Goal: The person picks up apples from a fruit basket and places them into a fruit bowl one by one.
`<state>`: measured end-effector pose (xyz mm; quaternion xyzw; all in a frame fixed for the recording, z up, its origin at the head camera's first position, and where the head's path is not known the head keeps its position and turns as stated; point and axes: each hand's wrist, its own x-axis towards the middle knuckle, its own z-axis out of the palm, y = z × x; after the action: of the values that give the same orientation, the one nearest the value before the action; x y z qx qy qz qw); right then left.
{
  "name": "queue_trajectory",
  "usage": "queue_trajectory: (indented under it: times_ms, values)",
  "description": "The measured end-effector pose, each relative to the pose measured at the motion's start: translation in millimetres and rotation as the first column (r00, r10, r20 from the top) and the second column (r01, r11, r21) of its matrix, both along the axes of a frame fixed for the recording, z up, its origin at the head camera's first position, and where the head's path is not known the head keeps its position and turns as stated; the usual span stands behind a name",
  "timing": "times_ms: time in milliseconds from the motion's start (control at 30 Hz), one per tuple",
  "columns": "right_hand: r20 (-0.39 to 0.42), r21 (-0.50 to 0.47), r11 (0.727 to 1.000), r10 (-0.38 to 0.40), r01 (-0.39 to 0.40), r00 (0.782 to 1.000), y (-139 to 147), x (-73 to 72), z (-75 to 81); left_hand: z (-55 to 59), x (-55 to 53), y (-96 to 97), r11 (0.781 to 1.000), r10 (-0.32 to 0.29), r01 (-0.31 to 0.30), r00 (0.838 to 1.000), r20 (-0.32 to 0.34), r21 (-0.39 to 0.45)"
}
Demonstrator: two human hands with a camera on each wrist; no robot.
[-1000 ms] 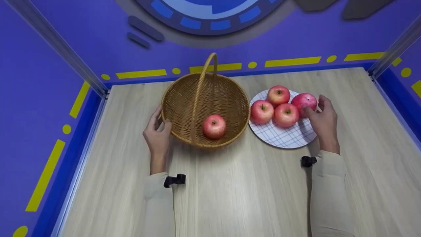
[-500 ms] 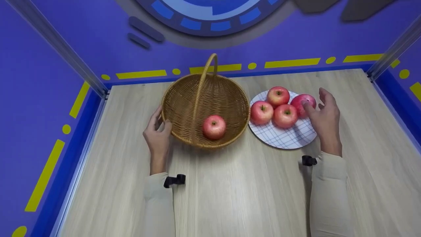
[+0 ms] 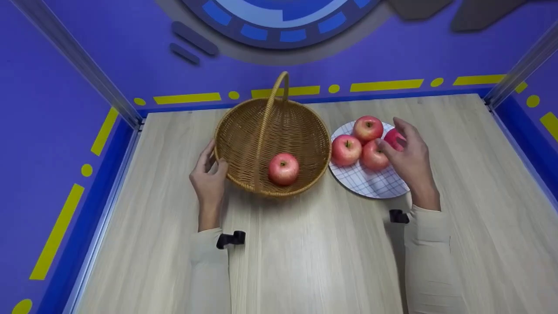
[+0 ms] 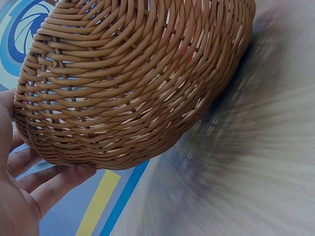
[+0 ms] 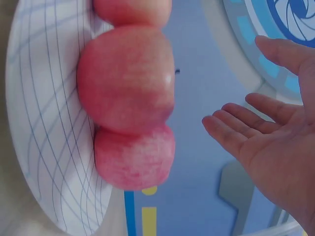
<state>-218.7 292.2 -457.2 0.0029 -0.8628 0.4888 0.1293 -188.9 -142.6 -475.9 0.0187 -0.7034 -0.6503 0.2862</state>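
Observation:
A round wicker basket point(image 3: 242, 139) with an arched handle stands on the table, one red apple point(image 3: 283, 168) inside it. My left hand point(image 3: 208, 181) holds the basket's left side, thumb at the rim and fingers against the outer weave point(image 4: 113, 93). To the right, a white checked plate point(image 3: 370, 185) bears several red apples point(image 3: 346, 150). My right hand point(image 3: 409, 161) hovers above the plate's right side, fingers spread and holding nothing. In the head view it partly covers the front apple point(image 3: 374, 156) and the pinker right one point(image 3: 393, 138). The right wrist view shows a gap between fingers and apples point(image 5: 128, 78).
A light wooden tabletop point(image 3: 305, 253) lies under everything. Blue-purple panels point(image 3: 348, 56) with yellow marks enclose the back and sides. The plate sits right at the basket's right rim. Each sleeve carries a small black wrist device point(image 3: 231, 239).
My right hand has come away from the pinker apple on the right and moved left over the front apple. The left hand and the basket stay where they were.

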Motion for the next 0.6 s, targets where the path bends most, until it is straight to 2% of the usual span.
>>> queue_trajectory:
  times_ms: [333,600]
  values:
    - [-0.051,-0.047,0.985,0.163,-0.165,0.985,-31.2,0.7,1.1,1.2,1.0,-0.4,1.0,0.006,-0.006,1.0,0.016,0.009]
    - [-0.097,-0.002,0.963,0.269,-0.27,0.958,-58.4,1.2,5.6,1.7,0.1,0.6,1.0,0.005,-0.005,1.0,-0.001,0.01]
